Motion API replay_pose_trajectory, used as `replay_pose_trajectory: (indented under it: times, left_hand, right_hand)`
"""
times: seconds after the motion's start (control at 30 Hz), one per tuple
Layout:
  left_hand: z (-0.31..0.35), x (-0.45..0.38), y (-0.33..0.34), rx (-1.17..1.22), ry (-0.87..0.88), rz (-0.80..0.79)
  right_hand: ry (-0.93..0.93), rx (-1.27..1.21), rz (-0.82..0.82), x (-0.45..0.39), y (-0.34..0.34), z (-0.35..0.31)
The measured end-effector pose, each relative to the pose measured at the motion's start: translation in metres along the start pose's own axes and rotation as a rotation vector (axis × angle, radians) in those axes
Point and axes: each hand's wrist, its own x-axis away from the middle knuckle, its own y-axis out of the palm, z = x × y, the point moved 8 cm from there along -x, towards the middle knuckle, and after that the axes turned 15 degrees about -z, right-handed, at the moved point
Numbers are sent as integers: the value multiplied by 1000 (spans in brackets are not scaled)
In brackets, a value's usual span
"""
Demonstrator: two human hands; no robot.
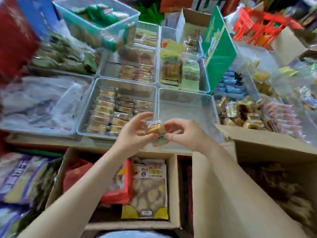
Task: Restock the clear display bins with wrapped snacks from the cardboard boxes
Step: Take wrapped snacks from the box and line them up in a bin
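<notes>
Head view: both hands meet above the worktop edge w/ a small clear-wrapped golden snack point(155, 129) between them. Left hand point(133, 133) has fingers curled round its left end; right hand point(186, 133) pinches the right end & a second pale wrapped snack point(158, 140) just below. Nearly bare clear plastic display bin point(187, 107) sits right behind, the half-filled clear bin of tan packets point(85, 117) to its left. Imo: lay the snack flat, label up, start a tidy row from a corner. Open brown cardboard box point(174, 186) below holds more stock.
</notes>
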Motion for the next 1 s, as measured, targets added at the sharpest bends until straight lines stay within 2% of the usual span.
replay_pose_trajectory:
  times: [0.1, 0.2, 0.27, 0.33, 0.47, 0.6, 0.8, 1.0]
  left_hand:
    - [-33, -3, -72, -317, -80, 80]
    - [-88, 4, -131, -778, -334, 101]
    - [-125, 15, -146, -912, -456, 32]
    - [-146, 23, -147, -992, -423, 1]
    - [-150, 24, -146, -1022, -339, 13]
    - [-152, 23, -148, -1037, -307, 16]
    - [-156, 22, -146, -1051, -310, 21]
    - [-156, 21, -149, -1043, -329, 10]
  right_hand:
    - [21, 154, 88, -61, 12, -12]
    - [84, 441, 168, -124, 18, -20]
    - [128, 591, 186, -164, 22, -23]
    - [164, 676, 177, -204, 29, -21]
    - [256, 850, 25, -267, 61, -5]
    - [299, 865, -68, -294, 87, 13]
    - [355, 800, -103, -282, 113, 20]
    - [273, 798, -130, -253, 116, 9]
